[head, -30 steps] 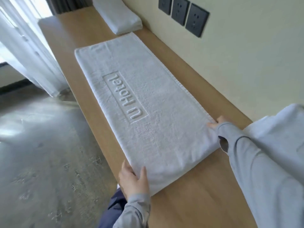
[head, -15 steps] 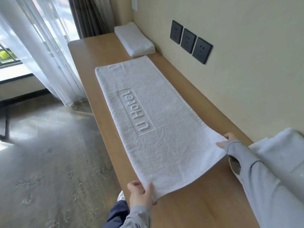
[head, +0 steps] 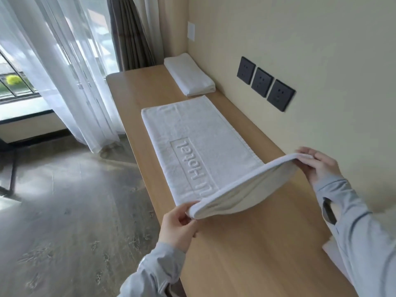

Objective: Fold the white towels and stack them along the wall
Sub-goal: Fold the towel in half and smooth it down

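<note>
The white towel (head: pixel 203 133) lies lengthwise on the wooden counter (head: pixel 257 243), with its long right edge running near the wall (head: pixel 321 50). The far part of it is flat on the wood and shows the raised letters "U Hotel" inside a frame. The near end is lifted off the counter and bends upward in an arch, so that its underside is seen. The left hand (head: pixel 177 224) pinches the near left corner, with thumb and fingers curled together on the cloth, just over the front edge of the counter. The right hand (head: pixel 319 166) pinches the near right corner in the same way, close to the wall and a little higher. Both arms wear light grey sleeves (head: pixel 353 221).

Further along the counter, at its far end and touching the wall, a folded towel (head: pixel 188 76) rests as a neat block. It is just beyond the far edge of the spread towel; I cannot tell if they touch. On the wall to the right there are three dark sockets (head: pixel 265 83) in a row, and further away a small white plate (head: pixel 191 31). To the left of the counter is a grey floor (head: pixel 75 200). A sheer white curtain (head: pixel 70 71) hangs before the window at the far left, and a darker curtain (head: pixel 130 33) hangs in the far corner
</note>
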Demonstrator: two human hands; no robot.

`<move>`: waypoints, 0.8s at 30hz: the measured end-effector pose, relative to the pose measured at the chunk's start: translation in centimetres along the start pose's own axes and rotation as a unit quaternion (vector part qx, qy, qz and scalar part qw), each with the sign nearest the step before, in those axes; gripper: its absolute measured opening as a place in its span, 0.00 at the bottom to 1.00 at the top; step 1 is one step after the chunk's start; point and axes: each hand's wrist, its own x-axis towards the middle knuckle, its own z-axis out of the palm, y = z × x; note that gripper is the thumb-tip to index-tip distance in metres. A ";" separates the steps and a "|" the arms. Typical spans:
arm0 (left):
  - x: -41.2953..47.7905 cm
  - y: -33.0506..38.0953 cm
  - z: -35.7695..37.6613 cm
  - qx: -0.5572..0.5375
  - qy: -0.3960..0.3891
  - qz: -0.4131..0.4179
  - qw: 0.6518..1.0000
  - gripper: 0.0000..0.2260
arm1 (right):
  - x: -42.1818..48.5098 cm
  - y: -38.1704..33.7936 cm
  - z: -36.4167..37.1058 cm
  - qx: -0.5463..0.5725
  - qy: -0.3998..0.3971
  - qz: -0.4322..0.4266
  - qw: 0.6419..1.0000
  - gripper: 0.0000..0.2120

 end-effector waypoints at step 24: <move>32.3 11.8 -15.1 -0.056 -0.155 0.007 0.986 0.15 | 18.5 -3.8 26.7 -0.496 0.164 -0.206 0.827 0.08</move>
